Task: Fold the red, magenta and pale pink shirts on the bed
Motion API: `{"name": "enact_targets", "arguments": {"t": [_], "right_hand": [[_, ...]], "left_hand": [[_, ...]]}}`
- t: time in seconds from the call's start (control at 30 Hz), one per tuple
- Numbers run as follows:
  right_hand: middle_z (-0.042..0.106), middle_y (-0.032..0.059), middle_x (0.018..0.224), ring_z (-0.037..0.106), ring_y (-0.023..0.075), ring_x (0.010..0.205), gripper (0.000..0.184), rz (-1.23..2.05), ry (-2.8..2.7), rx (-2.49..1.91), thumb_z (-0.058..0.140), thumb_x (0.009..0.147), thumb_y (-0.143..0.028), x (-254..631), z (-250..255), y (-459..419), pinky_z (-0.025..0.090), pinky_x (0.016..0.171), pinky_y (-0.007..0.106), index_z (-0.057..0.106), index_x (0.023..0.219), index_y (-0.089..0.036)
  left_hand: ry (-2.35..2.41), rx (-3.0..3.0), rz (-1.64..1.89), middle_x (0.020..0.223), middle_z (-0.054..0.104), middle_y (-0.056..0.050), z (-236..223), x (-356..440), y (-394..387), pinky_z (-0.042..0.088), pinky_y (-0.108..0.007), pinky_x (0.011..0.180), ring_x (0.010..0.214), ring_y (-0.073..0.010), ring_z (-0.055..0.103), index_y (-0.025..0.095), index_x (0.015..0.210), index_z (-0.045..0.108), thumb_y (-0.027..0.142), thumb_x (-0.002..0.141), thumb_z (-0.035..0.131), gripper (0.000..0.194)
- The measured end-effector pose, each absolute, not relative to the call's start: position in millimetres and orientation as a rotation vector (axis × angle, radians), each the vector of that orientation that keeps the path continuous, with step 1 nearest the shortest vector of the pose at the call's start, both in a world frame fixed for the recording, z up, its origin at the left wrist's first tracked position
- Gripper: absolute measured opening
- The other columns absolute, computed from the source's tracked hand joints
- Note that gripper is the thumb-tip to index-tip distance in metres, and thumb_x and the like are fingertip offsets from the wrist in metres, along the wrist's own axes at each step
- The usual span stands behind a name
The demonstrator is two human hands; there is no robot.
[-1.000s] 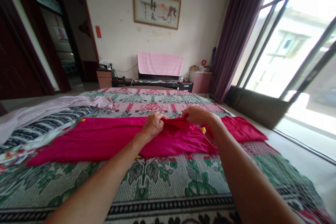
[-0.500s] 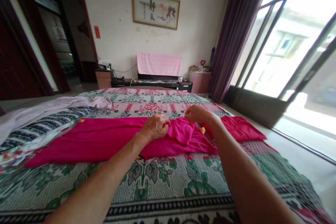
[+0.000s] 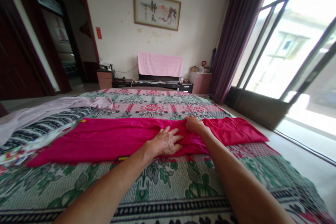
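Note:
A long magenta garment [image 3: 110,140] lies stretched across the bed, with a yellow tag at its far left corner and a black-and-yellow strip [image 3: 123,158] at its near edge. On it rests my left hand [image 3: 166,141], flat, its fingers spread and the palm down. My right hand [image 3: 194,124] is at the garment's far edge, fingers curled in against the cloth; the fingertips are partly hidden. Just right of that hand, a red cloth [image 3: 237,129] continues the strip of fabric. Whether it is a separate piece I cannot tell.
A floral patterned bedspread [image 3: 141,178] covers the bed. To the left are a pale pink cloth [image 3: 78,102] and a black-and-white patterned cloth [image 3: 49,127]. Beyond the bed stands a low cabinet [image 3: 157,84]; at right are a purple curtain [image 3: 241,31] and a window.
My left hand has opened from a closed grip and flattened onto the garment. My right hand has come down and slightly right. The bunched bright pink part now lies flatter.

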State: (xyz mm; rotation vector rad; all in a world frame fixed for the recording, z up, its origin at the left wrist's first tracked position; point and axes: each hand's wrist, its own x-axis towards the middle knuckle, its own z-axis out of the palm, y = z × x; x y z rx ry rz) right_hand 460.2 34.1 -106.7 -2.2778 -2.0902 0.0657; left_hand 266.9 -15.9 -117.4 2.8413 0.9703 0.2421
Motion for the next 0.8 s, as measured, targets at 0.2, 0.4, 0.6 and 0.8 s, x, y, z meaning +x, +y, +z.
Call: {"name": "enact_targets", "arguments": {"t": [0.2, 0.4, 0.6, 0.8], "right_hand": [[0.057, 0.0163, 0.129, 0.052, 0.0314, 0.120, 0.039, -0.036, -1.935, -2.333, 0.046, 0.084, -0.016, 457, -97, 32, 0.042, 0.095, 0.045, 0.062, 0.120, -0.016], [0.072, 0.0076, 0.106, 0.064, 0.0186, 0.100, 0.034, -0.157, -2.100, -1.832, 0.042, 0.089, -0.020, 439, -89, 35, 0.041, 0.086, 0.023, 0.071, 0.106, -0.020], [0.075, 0.0077, 0.092, 0.066, 0.0178, 0.087, 0.028, -0.074, -2.192, -1.981, 0.049, 0.084, -0.020, 433, -100, 43, 0.042, 0.075, 0.021, 0.075, 0.091, -0.018], [0.072, 0.0050, 0.110, 0.064, 0.0166, 0.101, 0.035, -0.092, -1.745, -1.893, 0.041, 0.089, -0.018, 468, -122, 51, 0.043, 0.087, 0.022, 0.071, 0.109, -0.019]], "left_hand": [[1.027, 2.798, 0.230, 0.149, 0.041, -0.009, -117, 268, -18, 0.031, -0.065, 0.103, 0.134, -0.0431, 0.034, 0.031, 0.137, 0.052, 0.047, 0.089, 0.044, 0.051], [1.061, 2.763, 0.161, 0.153, 0.035, -0.008, -116, 269, -18, 0.025, -0.065, 0.108, 0.138, -0.0414, 0.030, 0.033, 0.139, 0.049, 0.050, 0.089, 0.043, 0.053], [1.007, 2.788, 0.161, 0.152, 0.038, -0.009, -114, 266, -15, 0.027, -0.063, 0.109, 0.138, -0.0403, 0.031, 0.031, 0.138, 0.050, 0.049, 0.088, 0.048, 0.053], [1.053, 2.641, 0.681, 0.129, 0.062, -0.009, -107, 262, 5, 0.042, -0.030, 0.104, 0.119, -0.0198, 0.057, 0.018, 0.120, 0.065, 0.033, 0.091, 0.048, 0.037]]}}
